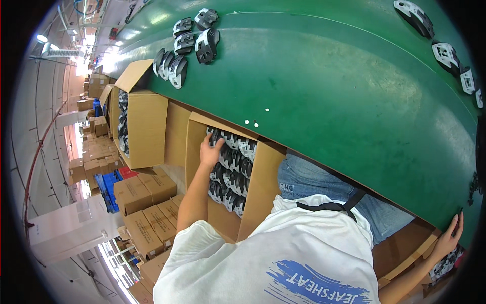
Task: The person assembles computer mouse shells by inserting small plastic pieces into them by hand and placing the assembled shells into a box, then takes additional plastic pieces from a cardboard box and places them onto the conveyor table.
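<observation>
My left hand (pixel 211 151) reaches into an open cardboard box (pixel 193 152) below the table's near edge. Its thumb and fingers close round a curved black-and-grey plastic shell (pixel 214 135) in the far left corner. Rows of similar shells (pixel 230 180) fill much of that box. Far to the right, my right hand (pixel 452 234) lies at the edge of the green table (pixel 344 86), its fingers stretched out. Small black pieces (pixel 473 190) lie on the table just beyond its fingertips.
Several shells (pixel 185 43) stand grouped on the table's far left, others (pixel 445 55) along its far right. Small white bits (pixel 255 124) lie near the edge. Another open carton (pixel 147 126) of shells stands left, with stacked closed cartons (pixel 144 228) behind my left arm.
</observation>
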Motion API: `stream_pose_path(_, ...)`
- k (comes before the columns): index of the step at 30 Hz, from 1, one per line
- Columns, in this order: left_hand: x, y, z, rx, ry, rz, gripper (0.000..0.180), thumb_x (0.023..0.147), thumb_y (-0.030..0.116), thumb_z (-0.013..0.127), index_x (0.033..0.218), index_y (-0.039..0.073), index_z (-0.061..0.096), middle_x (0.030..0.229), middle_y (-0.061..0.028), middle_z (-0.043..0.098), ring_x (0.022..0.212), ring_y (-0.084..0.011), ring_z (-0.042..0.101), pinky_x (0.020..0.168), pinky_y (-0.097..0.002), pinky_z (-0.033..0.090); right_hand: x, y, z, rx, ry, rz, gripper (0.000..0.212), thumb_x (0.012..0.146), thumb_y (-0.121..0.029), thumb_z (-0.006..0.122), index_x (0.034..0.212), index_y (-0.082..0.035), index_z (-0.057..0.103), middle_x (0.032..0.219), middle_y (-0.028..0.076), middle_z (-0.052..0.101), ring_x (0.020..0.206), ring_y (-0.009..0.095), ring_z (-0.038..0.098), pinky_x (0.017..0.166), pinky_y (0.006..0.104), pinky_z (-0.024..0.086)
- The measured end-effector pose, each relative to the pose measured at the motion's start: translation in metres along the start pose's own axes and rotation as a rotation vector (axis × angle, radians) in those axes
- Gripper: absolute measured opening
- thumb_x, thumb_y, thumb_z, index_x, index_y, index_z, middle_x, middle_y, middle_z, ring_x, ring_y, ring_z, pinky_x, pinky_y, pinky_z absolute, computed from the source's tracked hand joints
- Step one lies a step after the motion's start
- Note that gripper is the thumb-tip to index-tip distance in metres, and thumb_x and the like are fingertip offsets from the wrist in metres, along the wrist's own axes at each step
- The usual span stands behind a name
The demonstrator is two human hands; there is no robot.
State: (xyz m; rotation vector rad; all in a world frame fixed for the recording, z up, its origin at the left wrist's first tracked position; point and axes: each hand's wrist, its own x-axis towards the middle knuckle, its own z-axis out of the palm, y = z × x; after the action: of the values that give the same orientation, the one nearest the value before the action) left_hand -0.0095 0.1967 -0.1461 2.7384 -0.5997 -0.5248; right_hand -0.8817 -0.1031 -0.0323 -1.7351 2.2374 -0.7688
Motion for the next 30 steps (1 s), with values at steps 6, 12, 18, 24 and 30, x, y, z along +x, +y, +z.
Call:
stream_pose_path(6,0.032,0.024,0.030,0.274,0.088,-0.092,0.074,0.088,0.048,0.080,0.148,0.011,0.057,0.140,-0.0271,0.060,0.131,-0.0493,0.057,0.114,-0.0529,0.045,-0.003,0.006,0.013,0.087,-0.047,0.023,0.035,0.111,-0.026,0.065,0.133,0.000,0.068,0.126,0.008,0.071,0.115,0.015,0.064,0.106,0.0301,0.048)
stream_pose_path(12,0.045,0.039,-0.017,-0.047,0.057,0.048,0.059,0.096,0.024,0.072,0.146,-0.003,0.054,0.148,-0.0273,0.053,0.136,-0.0403,0.055,0.112,-0.0457,0.046,-0.002,0.004,0.001,0.287,-0.069,0.001,0.027,0.110,-0.021,0.066,0.127,0.001,0.068,0.122,0.007,0.070,0.113,0.015,0.063,0.104,0.0295,0.048)
stream_pose_path(18,-0.013,0.134,-0.049,-0.405,0.732,0.467,0.041,0.102,-0.001,0.061,0.143,0.001,0.057,0.135,-0.0107,0.061,0.124,-0.0219,0.058,0.110,-0.0361,0.046,-0.012,-0.085,0.010,0.168,-0.052,-0.097,0.011,0.100,-0.006,0.070,0.107,0.002,0.070,0.103,0.006,0.067,0.100,0.017,0.062,0.093,0.0295,0.049)
stream_pose_path(24,-0.071,0.337,-0.024,-0.652,0.403,0.835,0.042,0.101,0.002,0.060,0.143,0.001,0.056,0.139,-0.0111,0.060,0.127,-0.0235,0.057,0.112,-0.0400,0.045,0.004,-0.124,0.040,0.277,-0.079,-0.312,0.017,0.090,-0.003,0.076,0.108,-0.004,0.075,0.100,0.011,0.071,0.090,0.027,0.066,0.082,0.0373,0.051)
stream_pose_path(30,-0.079,0.593,0.089,-0.354,0.038,1.377,0.063,0.096,0.014,0.070,0.155,0.008,0.051,0.153,-0.0180,0.052,0.143,-0.0322,0.049,0.120,-0.0448,0.038,-0.003,-0.117,0.028,0.267,0.010,-0.367,0.023,0.085,0.001,0.080,0.106,-0.006,0.076,0.099,0.010,0.073,0.086,0.027,0.067,0.081,0.0378,0.050)
